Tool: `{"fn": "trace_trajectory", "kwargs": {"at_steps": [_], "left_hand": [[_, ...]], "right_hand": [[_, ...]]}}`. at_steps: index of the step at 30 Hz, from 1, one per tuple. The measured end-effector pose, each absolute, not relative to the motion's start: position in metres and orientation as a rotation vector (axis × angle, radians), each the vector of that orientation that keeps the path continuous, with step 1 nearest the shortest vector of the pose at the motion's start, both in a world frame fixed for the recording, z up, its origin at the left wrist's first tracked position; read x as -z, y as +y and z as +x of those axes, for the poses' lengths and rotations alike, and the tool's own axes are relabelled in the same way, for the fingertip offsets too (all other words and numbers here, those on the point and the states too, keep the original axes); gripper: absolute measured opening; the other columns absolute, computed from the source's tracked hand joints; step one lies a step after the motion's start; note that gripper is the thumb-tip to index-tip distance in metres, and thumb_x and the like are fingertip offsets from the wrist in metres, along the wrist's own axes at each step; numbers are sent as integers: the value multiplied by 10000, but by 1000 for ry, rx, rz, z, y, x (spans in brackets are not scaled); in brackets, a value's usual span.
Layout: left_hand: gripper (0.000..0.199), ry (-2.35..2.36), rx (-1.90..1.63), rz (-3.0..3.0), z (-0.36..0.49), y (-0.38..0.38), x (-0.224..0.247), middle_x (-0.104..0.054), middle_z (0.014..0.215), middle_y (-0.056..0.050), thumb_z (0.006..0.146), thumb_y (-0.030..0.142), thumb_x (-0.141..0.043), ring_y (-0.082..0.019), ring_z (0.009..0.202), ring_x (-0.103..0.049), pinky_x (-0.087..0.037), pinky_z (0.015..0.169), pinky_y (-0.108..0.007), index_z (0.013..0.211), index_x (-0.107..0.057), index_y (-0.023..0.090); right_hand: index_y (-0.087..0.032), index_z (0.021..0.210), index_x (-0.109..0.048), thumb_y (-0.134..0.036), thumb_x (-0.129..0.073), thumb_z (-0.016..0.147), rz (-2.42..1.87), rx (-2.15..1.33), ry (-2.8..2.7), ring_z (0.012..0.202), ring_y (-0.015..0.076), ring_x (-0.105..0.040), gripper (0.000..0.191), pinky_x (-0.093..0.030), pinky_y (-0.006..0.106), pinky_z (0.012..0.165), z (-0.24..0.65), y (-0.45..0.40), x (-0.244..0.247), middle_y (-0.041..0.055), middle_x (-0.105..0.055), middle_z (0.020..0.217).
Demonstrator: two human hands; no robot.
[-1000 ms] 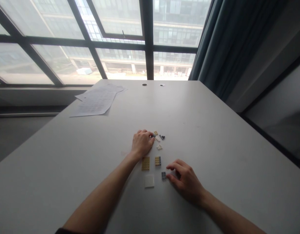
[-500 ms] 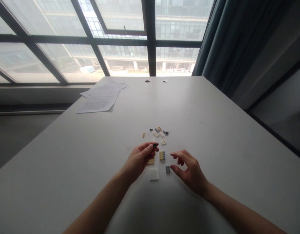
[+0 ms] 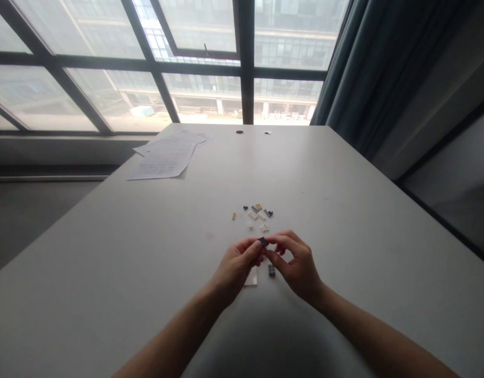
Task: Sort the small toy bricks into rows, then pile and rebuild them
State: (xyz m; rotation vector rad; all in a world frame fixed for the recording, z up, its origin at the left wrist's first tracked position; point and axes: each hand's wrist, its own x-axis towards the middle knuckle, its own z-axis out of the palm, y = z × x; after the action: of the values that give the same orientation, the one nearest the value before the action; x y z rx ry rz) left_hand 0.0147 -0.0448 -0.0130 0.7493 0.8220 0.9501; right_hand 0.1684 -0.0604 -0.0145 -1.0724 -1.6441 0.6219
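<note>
A small dark building brick (image 3: pixel 262 242) is pinched between the thumb and fingers of my left hand (image 3: pixel 234 265), above the table. From the other side, the thumb and index fingertip of my right hand (image 3: pixel 299 265) close in on the same brick and appear to grip its right edge. Below the hands lies a grey studded brick (image 3: pixel 271 270). A pale square plate (image 3: pixel 251 280) is partly covered by my left hand. The yellow bricks under the hands are hidden from sight.
Beyond the hands, white bricks (image 3: pixel 264 228), a small yellow brick (image 3: pixel 233 216) and several grey, black and yellow pieces (image 3: pixel 256 209) lie loosely on the white table (image 3: pixel 356 220). Printed papers (image 3: pixel 163 160) rest at the far left, near the windows.
My right hand has moved left from beside the grey brick to meet the dark brick. My left hand has shifted slightly right, and the yellow bricks are now covered.
</note>
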Motion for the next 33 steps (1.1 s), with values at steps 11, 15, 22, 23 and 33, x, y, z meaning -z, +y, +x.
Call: {"fn": "trace_trajectory", "kwargs": {"at_steps": [11, 15, 22, 23, 33], "left_hand": [[295, 1504, -1044, 1606, -41, -12, 5, -620, 720, -14, 698, 457, -693, -154, 655, -524, -395, 631, -271, 777, -636, 178], [243, 1789, -572, 2128, -58, -9, 7, -640, 748, -47, 762, 421, -601, -212, 738, -559, -381, 656, -305, 692, -617, 189], [232, 1862, -166, 2240, -54, -17, 8, -648, 747, -60, 777, 402, -560, -206, 677, -566, -336, 617, -290, 675, -596, 196], [235, 1858, -145, 2242, -53, -18, 8, -647, 745, -61, 777, 404, -559, -203, 671, -566, -333, 616, -287, 673, -595, 196], [237, 1801, -258, 2308, -43, -25, -2, -642, 755, -56, 796, 405, -572, -219, 711, -562, -349, 636, -307, 683, -575, 197]], "right_hand": [[-212, 918, -675, -215, -579, 847, -1145, -530, -1731, 767, 156, -583, 120, -510, 300, 692, 187, -53, 19, 50, -623, 932], [-201, 892, -673, -224, -577, 845, -1241, -521, -1665, 689, 134, -553, 110, -495, 281, 651, 199, -45, 29, 42, -615, 911], [-190, 871, -672, -218, -580, 839, -1285, -528, -1691, 672, 133, -543, 102, -489, 275, 649, 203, -42, 39, 38, -614, 887], [-189, 871, -672, -220, -579, 840, -1286, -530, -1692, 671, 132, -543, 103, -489, 274, 646, 203, -42, 40, 39, -614, 886], [-190, 870, -674, -240, -577, 840, -1320, -545, -1682, 667, 135, -540, 114, -489, 274, 630, 204, -40, 44, 44, -622, 877]]}}
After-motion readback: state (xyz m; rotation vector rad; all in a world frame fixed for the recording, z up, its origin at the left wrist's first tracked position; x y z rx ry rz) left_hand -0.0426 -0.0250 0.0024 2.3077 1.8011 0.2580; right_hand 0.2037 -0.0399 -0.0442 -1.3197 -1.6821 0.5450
